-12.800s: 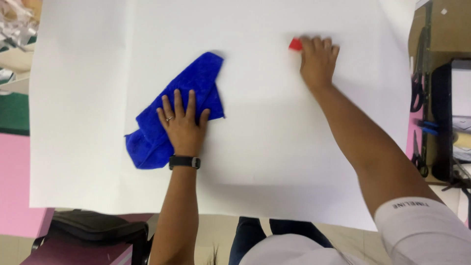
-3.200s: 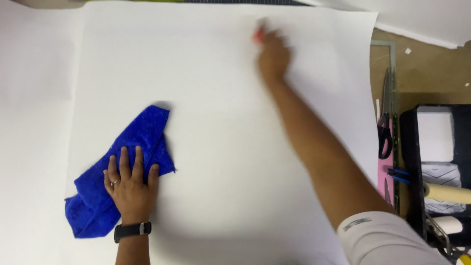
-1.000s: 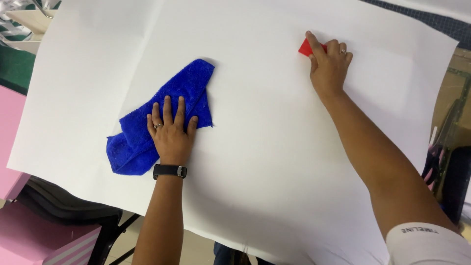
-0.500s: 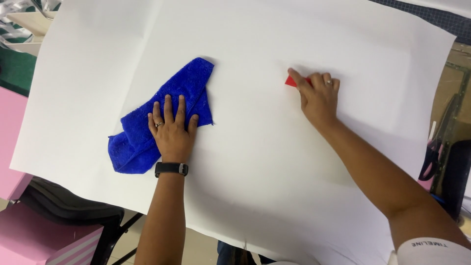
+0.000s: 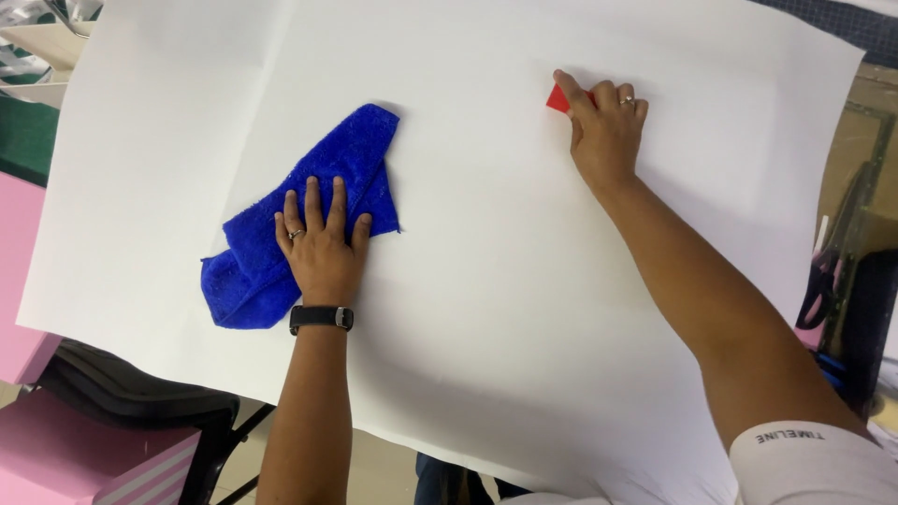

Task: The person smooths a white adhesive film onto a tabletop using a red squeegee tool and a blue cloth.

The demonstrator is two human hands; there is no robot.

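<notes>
A large white sheet (image 5: 486, 309) covers the table. My left hand (image 5: 320, 245) lies flat, fingers spread, on a crumpled blue cloth (image 5: 299, 210) at the sheet's left middle. A black watch sits on that wrist. My right hand (image 5: 606, 126) presses a small red flat tool (image 5: 557, 97) onto the sheet near its upper right; only a corner of the tool shows under my fingers.
A black chair (image 5: 131, 397) and pink boxes (image 5: 79, 458) stand below the sheet's left edge. Scissors and other tools (image 5: 828, 281) lie on the dark surface beyond the sheet's right edge. A green surface (image 5: 23, 136) lies at far left.
My right hand with the red tool has moved up and to the right across the sheet since half a second ago. My left hand stays on the blue cloth.
</notes>
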